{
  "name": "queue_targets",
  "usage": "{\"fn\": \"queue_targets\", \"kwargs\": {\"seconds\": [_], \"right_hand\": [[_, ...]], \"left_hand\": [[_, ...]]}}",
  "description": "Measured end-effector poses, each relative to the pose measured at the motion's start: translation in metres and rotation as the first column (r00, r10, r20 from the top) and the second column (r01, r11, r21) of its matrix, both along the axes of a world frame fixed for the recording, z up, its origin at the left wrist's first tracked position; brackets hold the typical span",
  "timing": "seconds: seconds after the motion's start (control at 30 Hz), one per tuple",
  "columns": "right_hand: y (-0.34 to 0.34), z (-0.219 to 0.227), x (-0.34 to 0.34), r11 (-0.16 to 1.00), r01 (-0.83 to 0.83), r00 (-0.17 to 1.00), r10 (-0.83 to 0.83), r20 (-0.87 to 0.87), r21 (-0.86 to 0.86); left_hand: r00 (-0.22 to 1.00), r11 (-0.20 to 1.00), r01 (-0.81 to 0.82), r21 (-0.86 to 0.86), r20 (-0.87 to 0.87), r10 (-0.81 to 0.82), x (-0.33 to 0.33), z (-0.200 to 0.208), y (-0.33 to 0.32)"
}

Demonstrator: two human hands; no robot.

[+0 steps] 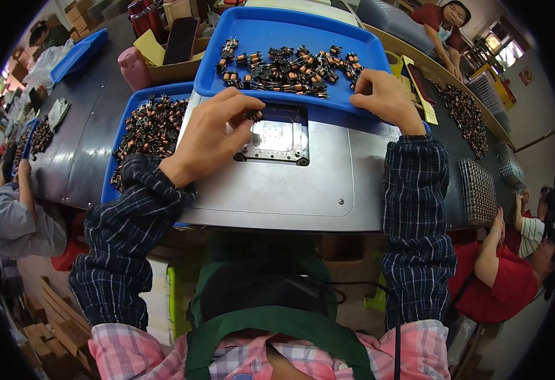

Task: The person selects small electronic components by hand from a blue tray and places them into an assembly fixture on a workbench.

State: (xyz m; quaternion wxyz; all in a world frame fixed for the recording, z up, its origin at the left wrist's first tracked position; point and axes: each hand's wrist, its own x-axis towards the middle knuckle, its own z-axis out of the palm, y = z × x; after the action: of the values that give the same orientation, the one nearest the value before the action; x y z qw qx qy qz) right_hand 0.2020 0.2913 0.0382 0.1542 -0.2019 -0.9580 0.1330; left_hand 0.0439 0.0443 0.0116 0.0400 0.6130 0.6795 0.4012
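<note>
My left hand [214, 133] pinches a small black coil part [253, 115] between thumb and fingers. It hangs over the upper left corner of a square metal fixture [277, 154], which is set into a flat silver machine top [315, 190]. My right hand [388, 98] is at the right side of a blue tray [290, 19], its thumb and fingers closed together beside the rightmost coils. Whatever is between those fingertips is too small to make out. Loose copper-and-black coils [296, 69] lie heaped across the middle of this tray.
Left of the machine, a second blue tray [108, 183] holds many more coils. Behind it stand a pink bottle [134, 69] and a phone [181, 41]. Another coil pile [464, 117] and a grid-like block of parts [478, 190] lie at right. Several people work around the bench.
</note>
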Motion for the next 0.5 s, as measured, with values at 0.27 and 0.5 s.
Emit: {"fn": "queue_targets", "kwargs": {"seconds": [0.27, 0.5], "right_hand": [[-0.037, 0.002, -0.006, 0.735, -0.257, 0.925, 0.001, -0.379, -0.627], [-0.072, -0.006, -0.024, 0.621, -0.372, 0.911, 0.102, -0.4, -0.689]], "left_hand": [[0.951, 0.985, 0.168, 0.032, -0.267, -0.154, 0.006, -0.009, 0.016], [0.961, 0.99, 0.136, -0.019, -0.242, -0.137, 0.005, -0.005, 0.014]]}}
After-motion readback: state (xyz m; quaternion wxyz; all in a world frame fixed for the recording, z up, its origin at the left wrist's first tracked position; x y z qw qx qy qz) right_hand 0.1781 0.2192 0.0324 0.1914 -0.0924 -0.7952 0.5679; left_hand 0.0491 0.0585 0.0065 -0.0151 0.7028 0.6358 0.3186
